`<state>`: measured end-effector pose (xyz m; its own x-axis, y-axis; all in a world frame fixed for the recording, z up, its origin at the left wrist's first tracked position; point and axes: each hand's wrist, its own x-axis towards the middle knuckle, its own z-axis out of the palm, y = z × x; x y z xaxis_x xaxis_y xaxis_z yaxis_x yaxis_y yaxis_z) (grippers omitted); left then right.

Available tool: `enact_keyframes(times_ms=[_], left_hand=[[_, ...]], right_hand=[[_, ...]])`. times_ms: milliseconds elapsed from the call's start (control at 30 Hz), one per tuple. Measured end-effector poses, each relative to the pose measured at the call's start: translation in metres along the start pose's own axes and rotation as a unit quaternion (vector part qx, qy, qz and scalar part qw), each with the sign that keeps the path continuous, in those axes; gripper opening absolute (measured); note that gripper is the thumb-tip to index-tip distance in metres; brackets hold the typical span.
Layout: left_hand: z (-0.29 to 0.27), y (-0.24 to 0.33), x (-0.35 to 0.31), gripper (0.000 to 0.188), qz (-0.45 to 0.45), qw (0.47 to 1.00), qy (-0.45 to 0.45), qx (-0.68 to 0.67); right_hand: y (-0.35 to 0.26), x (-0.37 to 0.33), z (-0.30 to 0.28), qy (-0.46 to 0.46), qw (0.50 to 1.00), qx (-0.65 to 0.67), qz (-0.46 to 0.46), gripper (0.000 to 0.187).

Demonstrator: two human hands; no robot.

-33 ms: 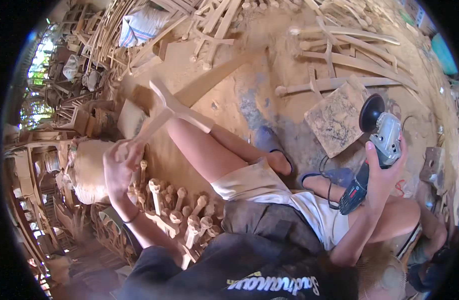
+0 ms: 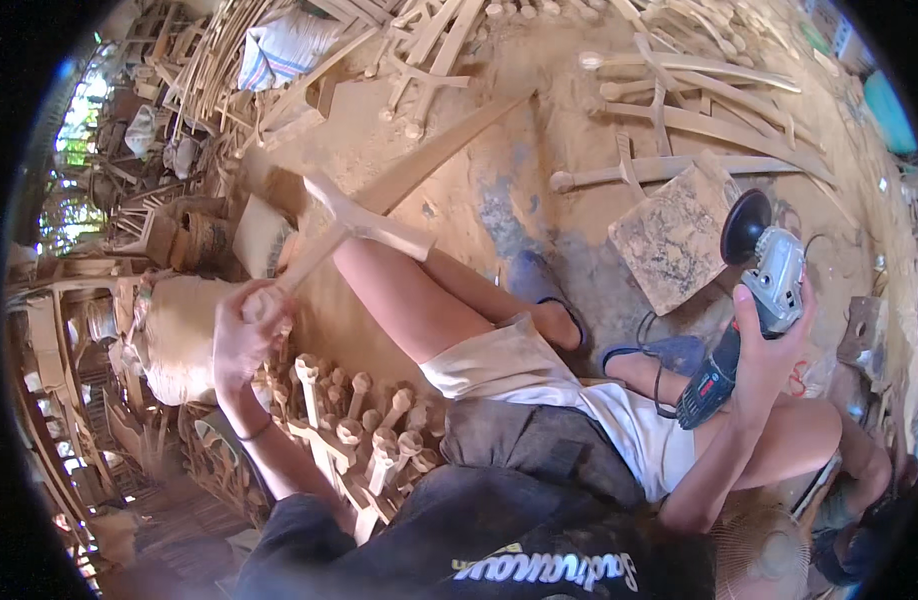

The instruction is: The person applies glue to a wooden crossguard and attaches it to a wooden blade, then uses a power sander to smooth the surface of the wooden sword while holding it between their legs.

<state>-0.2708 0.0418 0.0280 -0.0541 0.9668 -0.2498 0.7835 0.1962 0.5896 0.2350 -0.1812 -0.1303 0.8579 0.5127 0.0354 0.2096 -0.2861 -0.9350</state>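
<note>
My left hand is wrapped round the pommel end of a carved wooden sword. Its crossguard lies over my left knee, and the pale blade slants up and away to the right, ending in a point. In my right hand is an angle grinder, gripped round its body above my right thigh. The grinder's round black disc faces up and to the left, well apart from the sword. A dark cord loops beside the grinder.
Several wooden swords lie at the far right, near a stained square block. More wooden hilts stand bundled by my left side. Beyond the left hand sits a dusty sack. A straw-coloured fan-like object is at lower right.
The sword has shifted and turned slightly in my left hand, its crossguard moving a little to the right. Its blade, blurred before, now shows sharply. My right hand and the grinder have hardly moved.
</note>
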Motion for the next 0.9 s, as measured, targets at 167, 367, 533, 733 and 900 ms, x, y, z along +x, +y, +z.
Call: enact_keyframes(times_ms=[167, 367, 533, 733, 900], left_hand=[[0.017, -0.024, -0.009, 0.041, -0.03, 0.979, -0.182, -0.092], [-0.011, -0.073, -0.076, 0.062, 0.155, 0.988, 0.007, 0.017], [-0.031, -0.108, -0.08, 0.076, 0.219, 0.964, -0.148, -0.011], [0.109, -0.062, -0.03, 0.059, 0.313, 0.919, -0.186, 0.151], [0.256, -0.027, 0.049, 0.042, 0.236, 0.904, -0.352, 0.057]], right_hand=[[-0.012, 0.006, -0.005, -0.013, 0.99, 0.125, 0.056, 0.074], [-0.018, 0.027, -0.028, 0.004, 0.991, 0.135, -0.013, 0.056], [-0.021, 0.041, -0.052, 0.034, 0.991, 0.127, -0.011, 0.053], [-0.007, 0.049, -0.074, 0.046, 0.992, 0.117, 0.0, 0.067], [0.03, 0.056, -0.051, 0.035, 0.997, 0.064, -0.004, 0.076]])
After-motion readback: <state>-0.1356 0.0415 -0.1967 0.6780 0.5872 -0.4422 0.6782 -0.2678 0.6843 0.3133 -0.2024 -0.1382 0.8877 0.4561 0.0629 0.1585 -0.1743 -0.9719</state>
